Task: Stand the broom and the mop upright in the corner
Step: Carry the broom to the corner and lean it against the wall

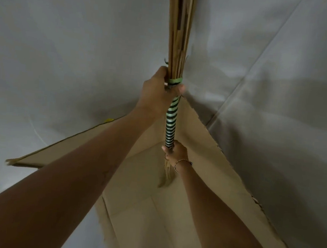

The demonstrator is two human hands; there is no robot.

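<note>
Now | both hands clenched on broom (171,122) | left hand (160,91) high, right hand (176,151) low, probably steadying it upright into the corner | mop unseen

Tan tiled floor (151,211) — cardboard sheets (206,147) stand along its corner edges.

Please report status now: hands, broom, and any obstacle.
Left hand and right hand both grip the broom. Broom upright at the corner, bristles up. Mop not in view. No obstacle seen.
</note>
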